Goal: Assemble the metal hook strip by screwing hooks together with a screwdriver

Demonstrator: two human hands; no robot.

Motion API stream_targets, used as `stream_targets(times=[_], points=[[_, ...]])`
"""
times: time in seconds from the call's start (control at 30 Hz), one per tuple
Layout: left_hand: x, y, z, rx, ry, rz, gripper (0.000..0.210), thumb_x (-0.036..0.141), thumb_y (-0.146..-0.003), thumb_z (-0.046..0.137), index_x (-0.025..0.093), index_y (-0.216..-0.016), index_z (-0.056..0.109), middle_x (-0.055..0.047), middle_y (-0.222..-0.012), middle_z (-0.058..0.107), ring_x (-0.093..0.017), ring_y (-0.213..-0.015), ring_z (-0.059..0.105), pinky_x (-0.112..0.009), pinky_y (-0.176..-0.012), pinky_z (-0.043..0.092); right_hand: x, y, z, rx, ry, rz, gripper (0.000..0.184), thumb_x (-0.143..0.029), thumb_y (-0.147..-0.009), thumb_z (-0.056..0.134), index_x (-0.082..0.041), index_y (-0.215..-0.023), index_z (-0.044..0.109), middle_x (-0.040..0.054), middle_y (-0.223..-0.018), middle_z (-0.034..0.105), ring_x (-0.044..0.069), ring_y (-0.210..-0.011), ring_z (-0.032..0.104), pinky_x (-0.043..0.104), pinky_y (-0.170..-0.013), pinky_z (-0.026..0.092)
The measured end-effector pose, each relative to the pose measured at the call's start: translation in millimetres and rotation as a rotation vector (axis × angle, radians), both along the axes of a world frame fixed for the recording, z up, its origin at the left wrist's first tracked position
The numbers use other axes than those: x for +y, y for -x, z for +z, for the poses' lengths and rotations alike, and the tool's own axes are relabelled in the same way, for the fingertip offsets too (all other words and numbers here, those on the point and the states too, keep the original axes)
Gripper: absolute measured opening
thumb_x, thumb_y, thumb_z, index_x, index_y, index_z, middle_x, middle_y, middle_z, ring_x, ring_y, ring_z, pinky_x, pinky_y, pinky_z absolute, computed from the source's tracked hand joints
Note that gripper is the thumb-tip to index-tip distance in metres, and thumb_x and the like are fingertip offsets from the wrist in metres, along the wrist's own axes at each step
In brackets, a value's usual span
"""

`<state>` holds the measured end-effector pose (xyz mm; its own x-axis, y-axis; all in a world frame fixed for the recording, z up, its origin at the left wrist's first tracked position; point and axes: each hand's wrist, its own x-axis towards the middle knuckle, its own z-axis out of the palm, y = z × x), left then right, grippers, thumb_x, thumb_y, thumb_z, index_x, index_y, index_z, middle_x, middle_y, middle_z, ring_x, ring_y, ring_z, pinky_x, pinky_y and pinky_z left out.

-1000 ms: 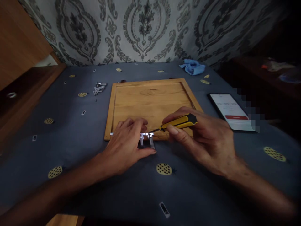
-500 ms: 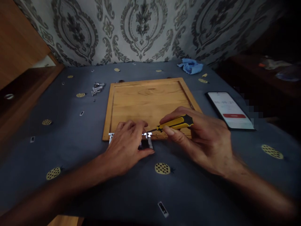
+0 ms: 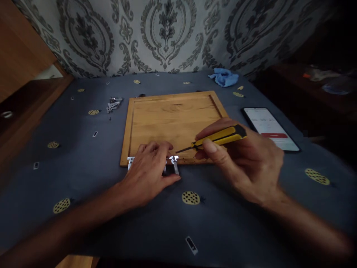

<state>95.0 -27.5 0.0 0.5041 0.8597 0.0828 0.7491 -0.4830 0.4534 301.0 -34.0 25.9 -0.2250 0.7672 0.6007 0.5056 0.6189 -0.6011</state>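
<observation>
Left hand [image 3: 147, 168] lies over silver metal fitting [image 3: 173, 160] at near edge of tan rectangular wooden panel [image 3: 164, 123]; grip cannot be told. Right hand [image 3: 248, 162] clamped on yellow-and-black screwdriver [image 3: 220, 137], tip near fitting.

The left hand [image 3: 146, 171] partly hides metal fittings [image 3: 174, 159]; phone text [image 3: 263, 120] is blurred.

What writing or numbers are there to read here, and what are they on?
No text reads clearly.
Phone: a row of what look like digits, too blurred to read.
Red bar on its screen: any lettering is too small.
Small labels printed on the tablecloth: dark marks like lettering, unreadable.
Screwdriver: no lettering can be made out.
</observation>
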Motion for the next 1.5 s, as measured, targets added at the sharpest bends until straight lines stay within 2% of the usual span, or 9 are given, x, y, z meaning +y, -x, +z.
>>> stream_targets(times=[0.2, 0.37, 0.67, 0.93, 1.13, 1.2, 1.33, 1.5], points=[[-0.4, -0.9, -0.3, 0.001, 0.012, -0.001, 0.052, 0.032, -0.078, 0.088, 0.019, -0.116, 0.054, -0.008, -0.113, 0.070, -0.030, -0.107, 0.063, -0.044, -0.091, 0.049, -1.2, 0.2, 1.2, 0.071, 0.088, -0.045, 0.016, -0.039, -0.100, 0.060, -0.027, -0.089, 0.062, -0.0002, -0.084, 0.064, 0.015, -0.066, 0.067, 0.032, -0.059, 0.053], [0.3, 0.1, -1.5, -0.002, 0.000, -0.003, 0.053, 0.033, -0.078, 0.088, 0.019, -0.116, 0.055, -0.007, -0.109, 0.069, -0.030, -0.105, 0.062, -0.044, -0.091, 0.049, -1.7, 2.0, 0.2, 0.059, 0.124, -0.054, 0.013, -0.038, -0.099, 0.061, -0.027, -0.092, 0.064, 0.0019, -0.085, 0.065, 0.019, -0.071, 0.069, 0.035, -0.059, 0.055], [-0.7, 2.0, -2.7, 0.010, -0.008, -0.009, 0.052, 0.035, -0.080, 0.086, 0.019, -0.118, 0.054, -0.008, -0.112, 0.068, -0.031, -0.106, 0.061, -0.045, -0.091, 0.049, 0.9, 3.1, -3.3, -0.037, 0.049, 0.007, 0.004, -0.027, -0.100, 0.059, -0.026, -0.097, 0.061, 0.0006, -0.083, 0.065, 0.018, -0.073, 0.070, 0.033, -0.062, 0.054], [-0.2, 0.2, -1.7, 0.013, -0.012, 0.002, 0.049, 0.034, -0.078, 0.087, 0.020, -0.113, 0.055, -0.006, -0.106, 0.068, -0.030, -0.102, 0.062, -0.044, -0.088, 0.049, 2.1, 5.1, -6.1, 0.015, 0.062, -0.008, 0.011, -0.032, -0.093, 0.071, -0.025, -0.089, 0.064, -0.0008, -0.078, 0.067, 0.016, -0.066, 0.066, 0.030, -0.055, 0.050], [-0.1, 1.1, -2.4, -0.003, -0.004, 0.002, 0.045, 0.033, -0.080, 0.085, 0.022, -0.112, 0.054, -0.005, -0.104, 0.068, -0.029, -0.101, 0.062, -0.043, -0.087, 0.049, 1.6, 8.6, -4.1, 0.163, 0.216, -0.023, 0.027, -0.045, -0.085, 0.079, -0.023, -0.083, 0.063, -0.0005, -0.082, 0.070, 0.014, -0.062, 0.065, 0.026, -0.050, 0.052], [-0.3, 1.3, -2.5, 0.002, -0.001, 0.005, 0.044, 0.033, -0.080, 0.084, 0.022, -0.110, 0.055, -0.005, -0.105, 0.068, -0.030, -0.102, 0.062, -0.044, -0.088, 0.050, 2.9, 7.4, -1.3, 0.199, 0.273, 0.002, 0.028, -0.046, -0.083, 0.081, -0.024, -0.090, 0.067, -0.0006, -0.085, 0.071, 0.013, -0.060, 0.066, 0.025, -0.050, 0.054], [-1.2, 1.0, -2.8, -0.003, -0.009, 0.007, 0.046, 0.033, -0.080, 0.084, 0.022, -0.113, 0.054, -0.007, -0.110, 0.067, -0.031, -0.105, 0.062, -0.045, -0.090, 0.049, 4.9, 3.9, 7.2, 0.236, 0.410, 0.150, 0.027, -0.043, -0.092, 0.072, -0.025, -0.112, 0.070, 0.0022, -0.098, 0.075, 0.013, -0.064, 0.072, 0.025, -0.058, 0.061], [-0.4, -0.1, -2.6, 0.006, 0.003, -0.001, 0.050, 0.034, -0.078, 0.087, 0.021, -0.114, 0.054, -0.006, -0.105, 0.068, -0.030, -0.103, 0.062, -0.045, -0.089, 0.050, 4.8, 4.0, 13.7, 0.239, 0.426, 0.162, 0.022, -0.042, -0.088, 0.076, -0.022, -0.093, 0.073, 0.0022, -0.092, 0.075, 0.011, -0.054, 0.068, 0.023, -0.051, 0.058]])
